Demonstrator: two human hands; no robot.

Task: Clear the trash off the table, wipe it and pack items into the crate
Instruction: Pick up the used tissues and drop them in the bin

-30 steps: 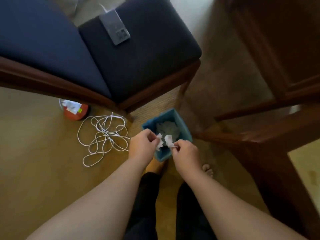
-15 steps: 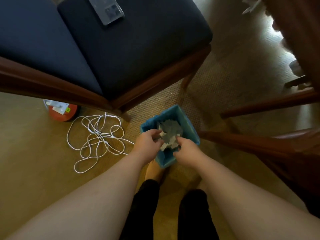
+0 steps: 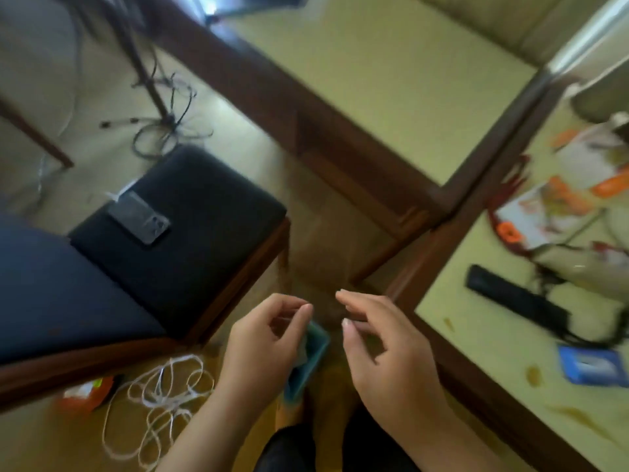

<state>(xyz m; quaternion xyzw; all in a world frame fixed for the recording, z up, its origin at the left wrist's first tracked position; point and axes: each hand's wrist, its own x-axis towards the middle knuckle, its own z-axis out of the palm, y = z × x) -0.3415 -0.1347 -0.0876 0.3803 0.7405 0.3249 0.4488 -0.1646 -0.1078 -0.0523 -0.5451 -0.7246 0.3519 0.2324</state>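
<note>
Paper scraps gone from both hands since the earlier frames; view has swung up from the bin toward the table.
Left hand (image 3: pixel 262 345) and right hand (image 3: pixel 391 356) hover above the teal trash bin (image 3: pixel 311 362) on the floor, fingers loosely curled, each grip apart and holding nothing. The left hand covers much of the bin. Table (image 3: pixel 476 335) at right carries a black remote (image 3: pixel 514 301), a blue packet (image 3: pixel 592 366), orange-white wrappers (image 3: pixel 558 202) and brown stains. A phone (image 3: pixel 139 218) lies on the dark chair seat (image 3: pixel 190 240); white cord (image 3: pixel 163 396) on the floor at left.
</note>
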